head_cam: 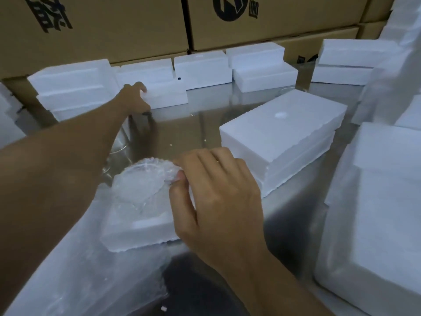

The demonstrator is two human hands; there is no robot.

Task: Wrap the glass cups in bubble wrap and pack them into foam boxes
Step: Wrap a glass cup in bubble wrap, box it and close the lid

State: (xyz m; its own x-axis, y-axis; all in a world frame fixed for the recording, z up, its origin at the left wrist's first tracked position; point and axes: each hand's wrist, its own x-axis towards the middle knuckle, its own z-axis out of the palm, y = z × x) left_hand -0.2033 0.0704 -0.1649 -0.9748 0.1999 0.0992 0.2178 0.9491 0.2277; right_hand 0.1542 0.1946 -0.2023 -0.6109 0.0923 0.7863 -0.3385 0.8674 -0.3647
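Observation:
A bubble-wrapped glass cup (142,183) sits in the hollow of an open white foam box half (139,233) near me on the shiny table. My right hand (218,197) pinches the wrap's edge at the cup's right side. My left hand (135,96) reaches far across the table and grips the corner of a white foam piece (164,87) in the back row. Bare glass cups (118,147) stand partly hidden under my left forearm.
A closed foam box (282,137) lies right of centre. More foam pieces (202,69) line the back, against stacked cardboard cartons (273,17). Tall foam stacks (376,213) fill the right side. A sheet of bubble wrap (91,270) covers the near left.

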